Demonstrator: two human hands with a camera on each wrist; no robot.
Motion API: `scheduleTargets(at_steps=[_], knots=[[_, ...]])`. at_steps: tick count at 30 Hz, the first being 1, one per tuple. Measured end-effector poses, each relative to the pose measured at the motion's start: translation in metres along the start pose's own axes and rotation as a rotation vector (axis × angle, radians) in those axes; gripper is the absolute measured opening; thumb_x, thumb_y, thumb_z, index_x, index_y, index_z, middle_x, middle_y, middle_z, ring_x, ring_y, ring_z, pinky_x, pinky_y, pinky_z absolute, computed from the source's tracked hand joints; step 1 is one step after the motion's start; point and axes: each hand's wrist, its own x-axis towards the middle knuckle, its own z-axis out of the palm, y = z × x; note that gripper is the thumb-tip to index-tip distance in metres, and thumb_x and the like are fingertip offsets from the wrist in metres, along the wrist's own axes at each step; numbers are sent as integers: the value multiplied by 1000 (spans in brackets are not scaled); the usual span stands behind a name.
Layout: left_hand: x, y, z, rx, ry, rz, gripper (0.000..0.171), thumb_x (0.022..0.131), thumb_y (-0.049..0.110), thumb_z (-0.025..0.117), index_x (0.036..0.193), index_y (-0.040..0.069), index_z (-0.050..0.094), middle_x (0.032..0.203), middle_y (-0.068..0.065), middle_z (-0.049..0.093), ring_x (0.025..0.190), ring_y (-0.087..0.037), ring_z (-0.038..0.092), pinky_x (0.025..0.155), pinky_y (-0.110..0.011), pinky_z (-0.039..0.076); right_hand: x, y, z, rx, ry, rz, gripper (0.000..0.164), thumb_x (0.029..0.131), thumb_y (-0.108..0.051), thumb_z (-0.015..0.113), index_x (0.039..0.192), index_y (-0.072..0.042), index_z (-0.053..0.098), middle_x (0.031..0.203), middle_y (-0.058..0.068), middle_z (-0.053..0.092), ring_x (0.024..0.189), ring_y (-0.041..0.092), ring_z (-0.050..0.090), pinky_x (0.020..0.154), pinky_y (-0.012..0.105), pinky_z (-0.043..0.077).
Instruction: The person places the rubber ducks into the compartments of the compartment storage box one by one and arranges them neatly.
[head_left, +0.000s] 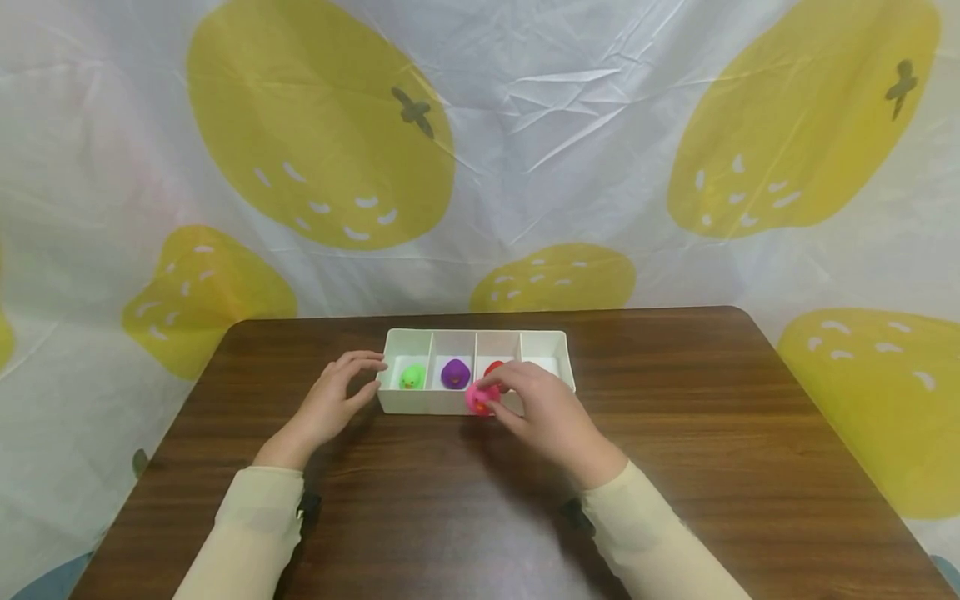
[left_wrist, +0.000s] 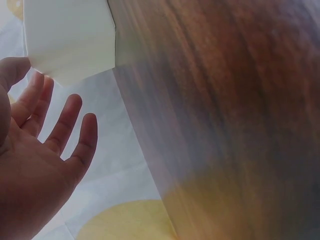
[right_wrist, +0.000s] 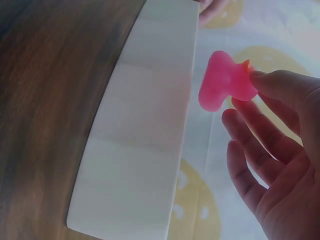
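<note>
A white box point(head_left: 405, 403) divided into compartments stands on the table. A green rubber duck point(head_left: 412, 377) sits in its leftmost compartment and a purple rubber duck point(head_left: 455, 374) in the one beside it. Part of a red toy point(head_left: 493, 367) shows in the third, mostly behind my right hand point(head_left: 546, 417). That hand pinches a pink rubber duck point(right_wrist: 216, 82) by its head between thumb and fingers, above the box's front edge. My left hand point(head_left: 330, 404) is at the box's left end, fingers extended, fingertips at the wall point(left_wrist: 70, 40).
Brown wood-grain tabletop point(head_left: 712, 433) surrounds the box. Behind the table hangs a white cloth point(head_left: 555, 167) printed with large yellow fruit. The rightmost compartment point(head_left: 543, 346) is partly hidden by the right hand.
</note>
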Motion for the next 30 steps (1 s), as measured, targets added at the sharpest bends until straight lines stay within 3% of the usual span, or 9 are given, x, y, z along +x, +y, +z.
scheduleTargets(at_steps=[8,30], knots=[[0,-1,-1,4,-3,-5,29,102,11,64,130,5,65,148,-14,54,137,-40,45,114,-63,36,0,4,-6,13,-3,20,19,91,-20,81,108,-19,75,101,-8,74,97,10,71,97,35,55],[-3,-1,-4,5,16,18,28,102,10,65,129,5,66,146,-14,56,137,-41,46,113,-63,36,-4,12,-17,-17,31,82,21,89,-19,83,108,-19,76,103,-6,74,96,17,70,90,35,59]])
